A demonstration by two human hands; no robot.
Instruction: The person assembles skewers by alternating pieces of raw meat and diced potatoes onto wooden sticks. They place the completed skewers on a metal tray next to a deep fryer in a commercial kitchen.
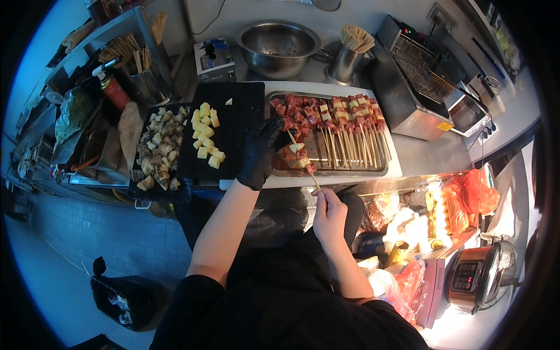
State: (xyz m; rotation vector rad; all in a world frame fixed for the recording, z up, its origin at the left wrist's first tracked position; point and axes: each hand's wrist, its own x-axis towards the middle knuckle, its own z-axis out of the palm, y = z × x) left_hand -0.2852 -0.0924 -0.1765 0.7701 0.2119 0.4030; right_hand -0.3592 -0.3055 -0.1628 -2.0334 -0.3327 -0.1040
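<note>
My bare right hand point(329, 215) grips the lower end of a wooden skewer point(316, 181). Red meat cubes and pale yellow pieces are threaded on it, and its tip points up and left. In a black glove, my left hand point(261, 148) reaches over the left edge of a steel tray point(321, 172), close to the skewer tip. Its fingers blend with the dark board, so whether they hold a piece is unclear. Loose red meat cubes point(294, 109) lie in the tray's far left part. Filled skewers point(356, 111) lie side by side to the right, bare ends towards me.
Yellow cubes point(203, 131) sit on a black cutting board point(236, 153), beside a tray of greyish-brown chunks point(159, 144). Behind stand a steel bowl point(280, 48), a steel container point(343, 68) of skewers and a deep fryer point(411, 83). A gas torch point(114, 89) stands left.
</note>
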